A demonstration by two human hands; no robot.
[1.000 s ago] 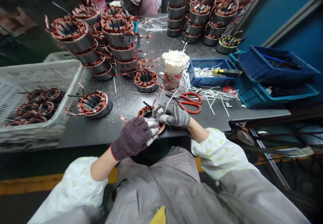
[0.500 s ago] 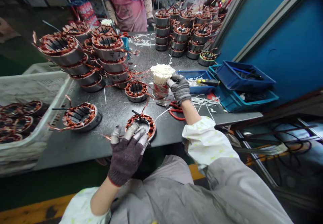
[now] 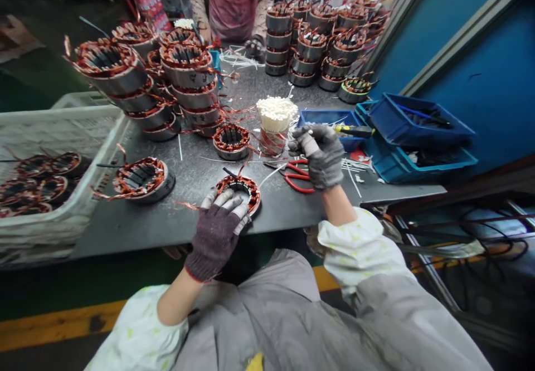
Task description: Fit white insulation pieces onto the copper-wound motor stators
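Left hand (image 3: 215,238): fingers spread, resting on a copper-wound stator (image 3: 251,190) lying flat beneath the fingertips. Right hand (image 3: 316,156): fingers bunched, pinch undeterminable, above red-handled scissors (image 3: 298,179).

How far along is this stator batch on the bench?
Seemingly done: the stators in the white crate, set aside. In hand: the left hand rests on a copper stator, while the right hand is raised beside a cup of white sleeves. Seemingly left: the tall stator stack, though nothing shows for certain which are finished.
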